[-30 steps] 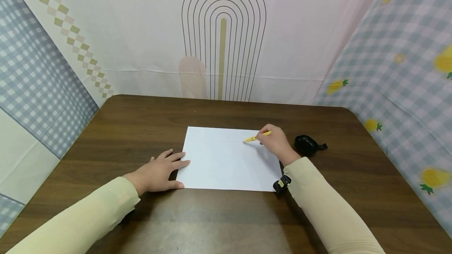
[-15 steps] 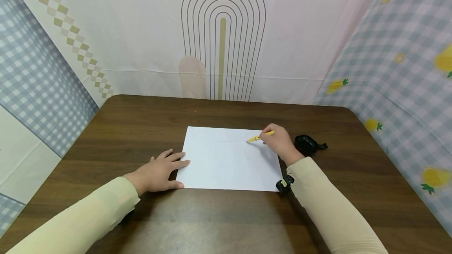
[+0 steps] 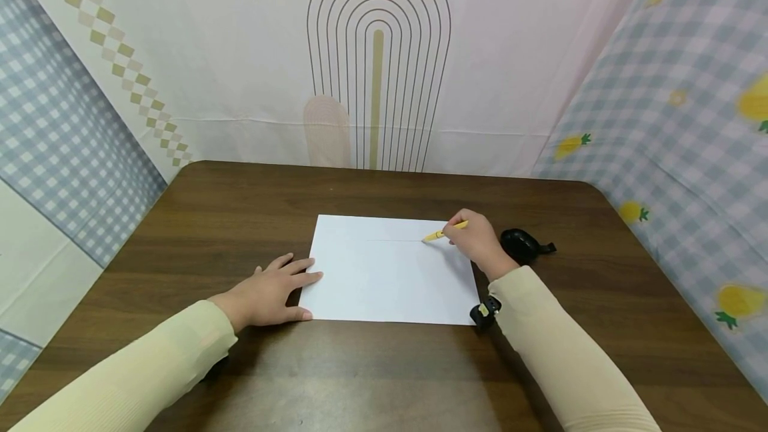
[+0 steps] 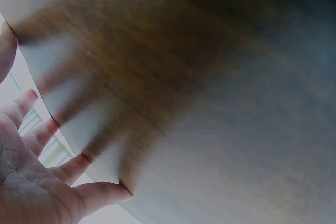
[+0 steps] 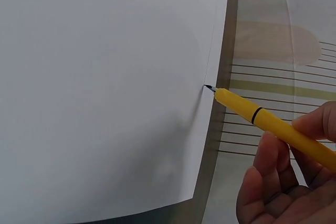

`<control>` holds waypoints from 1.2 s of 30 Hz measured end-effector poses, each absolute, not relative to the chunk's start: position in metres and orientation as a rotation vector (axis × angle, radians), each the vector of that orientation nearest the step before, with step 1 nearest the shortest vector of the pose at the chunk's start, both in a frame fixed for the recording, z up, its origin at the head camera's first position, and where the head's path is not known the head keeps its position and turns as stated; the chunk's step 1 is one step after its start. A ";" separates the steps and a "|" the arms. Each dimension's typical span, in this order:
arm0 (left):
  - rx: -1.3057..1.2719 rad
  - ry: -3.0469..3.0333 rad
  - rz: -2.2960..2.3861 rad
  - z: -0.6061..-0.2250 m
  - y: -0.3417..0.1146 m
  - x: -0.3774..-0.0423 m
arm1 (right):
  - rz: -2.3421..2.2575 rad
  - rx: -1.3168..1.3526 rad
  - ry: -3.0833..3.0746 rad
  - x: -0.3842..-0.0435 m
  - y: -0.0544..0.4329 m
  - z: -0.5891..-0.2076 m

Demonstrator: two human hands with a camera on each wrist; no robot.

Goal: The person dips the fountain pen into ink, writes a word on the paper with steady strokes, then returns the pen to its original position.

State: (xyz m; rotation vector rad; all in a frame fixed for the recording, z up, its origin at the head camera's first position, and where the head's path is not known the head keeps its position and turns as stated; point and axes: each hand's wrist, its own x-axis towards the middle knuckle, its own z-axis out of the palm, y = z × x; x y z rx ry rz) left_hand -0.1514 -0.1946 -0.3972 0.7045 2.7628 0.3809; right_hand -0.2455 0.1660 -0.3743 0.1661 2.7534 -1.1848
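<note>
r hand (image 3: 474,239) pinches yellow pen (image 5: 239,107) on paper (image 3: 384,282) nr far edge; l hand (image 3: 270,293) spread wide at left edge. if it eases off, paper cd slip, skewing line (image 3: 396,241).

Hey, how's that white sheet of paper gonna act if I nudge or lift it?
The white sheet is probably light and floppy: its edge looks thin, so it would likely sag from one corner. Lying flat on the smooth-looking table, it may slide rather than tip when pushed.
</note>
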 end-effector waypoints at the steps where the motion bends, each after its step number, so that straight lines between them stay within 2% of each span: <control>1: 0.703 2.761 0.381 -0.397 -0.195 -0.152 | -1.185 0.168 2.752 -0.245 0.166 -0.374; 17: 0.707 2.763 0.365 -0.399 -0.196 -0.154 | -1.322 0.198 2.715 -0.249 0.163 -0.375; 36: 0.725 2.768 0.363 -0.399 -0.196 -0.152 | -1.462 0.230 2.657 -0.260 0.137 -0.381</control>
